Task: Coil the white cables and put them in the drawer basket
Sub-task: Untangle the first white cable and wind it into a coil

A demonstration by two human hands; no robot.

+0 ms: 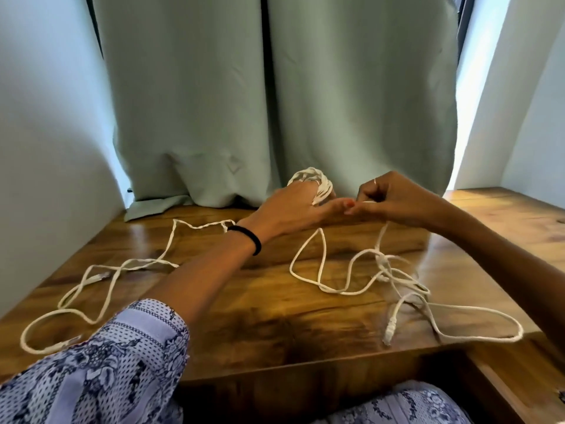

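Several turns of a white cable form a coil [318, 183] wound round the fingers of my left hand [290, 209], which is raised over the far middle of the wooden table [260, 316]. My right hand [394, 198] pinches the same cable just beside the left thumb. From there the cable's loose length [345, 290] hangs down and lies in tangled loops on the right side of the table, ending in a plug [389, 328]. A second white cable [101, 289] sprawls loose across the left side. The drawer basket is not in view.
Pale green curtains [244, 102] hang behind the table and touch its far edge. White walls close in on both sides. A lower wooden surface [504, 377] steps down at the right front. My patterned sleeve [122, 362] covers the near left corner.
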